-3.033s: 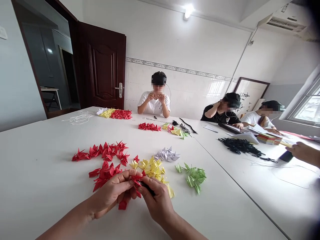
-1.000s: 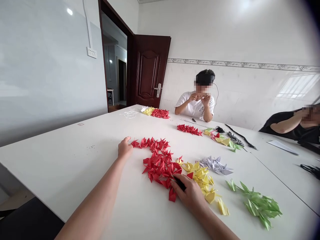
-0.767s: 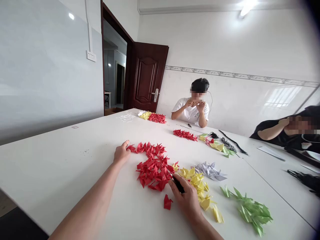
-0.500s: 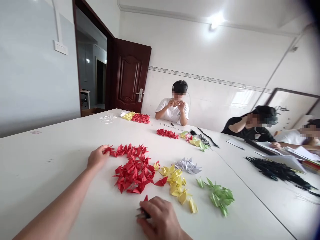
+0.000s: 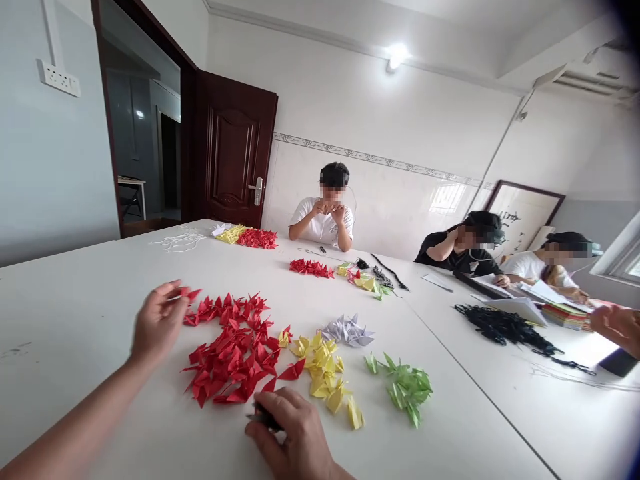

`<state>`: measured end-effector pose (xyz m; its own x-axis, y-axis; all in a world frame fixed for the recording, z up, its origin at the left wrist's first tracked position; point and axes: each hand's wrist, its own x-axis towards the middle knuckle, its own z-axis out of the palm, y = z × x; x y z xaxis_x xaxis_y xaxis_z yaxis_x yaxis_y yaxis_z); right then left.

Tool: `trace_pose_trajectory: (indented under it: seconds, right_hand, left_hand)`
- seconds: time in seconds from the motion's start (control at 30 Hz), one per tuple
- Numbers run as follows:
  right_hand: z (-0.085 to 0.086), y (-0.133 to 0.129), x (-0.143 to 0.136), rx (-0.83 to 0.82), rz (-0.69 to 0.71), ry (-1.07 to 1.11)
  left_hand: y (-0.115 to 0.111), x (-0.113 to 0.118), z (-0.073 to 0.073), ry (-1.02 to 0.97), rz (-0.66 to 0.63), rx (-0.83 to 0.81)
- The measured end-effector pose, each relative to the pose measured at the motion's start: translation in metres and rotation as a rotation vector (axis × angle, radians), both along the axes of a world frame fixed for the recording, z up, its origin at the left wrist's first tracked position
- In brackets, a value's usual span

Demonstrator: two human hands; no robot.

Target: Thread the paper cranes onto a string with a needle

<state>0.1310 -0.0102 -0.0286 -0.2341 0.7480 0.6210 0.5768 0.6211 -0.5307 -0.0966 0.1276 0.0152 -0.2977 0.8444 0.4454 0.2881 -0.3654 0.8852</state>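
My left hand point(image 5: 160, 320) pinches a red paper crane point(image 5: 191, 293) just above the table, at the far left end of a row of red cranes. My right hand point(image 5: 295, 433) is closed around a small black-handled tool point(image 5: 265, 417) with pointed metal tips, low over the table. Between my hands spreads a heap of red paper cranes point(image 5: 235, 353). Right of it lie yellow cranes point(image 5: 323, 367), with white cranes point(image 5: 347, 331) behind and green cranes point(image 5: 407, 387) farther right.
Across the white table point(image 5: 100, 293) a person point(image 5: 323, 217) sits behind more folded cranes point(image 5: 311, 268). Two more people sit at the right, near papers and a black cord bundle point(image 5: 505, 323). Another person's hand point(image 5: 617, 327) reaches in at the right edge.
My left hand has lifted a red crane from the end of the row. The view has turned right, and another person's hand has come into sight there. My right hand still holds the tool.
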Motion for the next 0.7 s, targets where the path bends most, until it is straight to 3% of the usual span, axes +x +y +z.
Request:
trace_pose_trajectory:
  seconds: [0.1,0.23,0.37,0.53,0.7]
  right_hand:
    - [0.001,-0.002,0.002,-0.088,-0.023,0.085]
    - [0.0,-0.001,0.005,-0.107,-0.03,0.213]
    - [0.0,0.0,0.006,-0.135,-0.056,0.25]
    - [-0.001,0.0,0.007,-0.174,-0.071,0.28]
    - [-0.006,0.006,0.011,-0.184,-0.107,0.303]
  left_hand:
    - [-0.03,0.04,0.005,-0.015,-0.229,0.016]
    - [-0.064,0.075,0.0,-0.003,-0.608,-0.107]
    - [-0.079,0.083,-0.003,-0.019,-0.713,-0.179]
    - [-0.078,0.084,-0.001,-0.06,-0.805,-0.229]
    - [-0.079,0.085,-0.004,0.032,-0.842,-0.192]
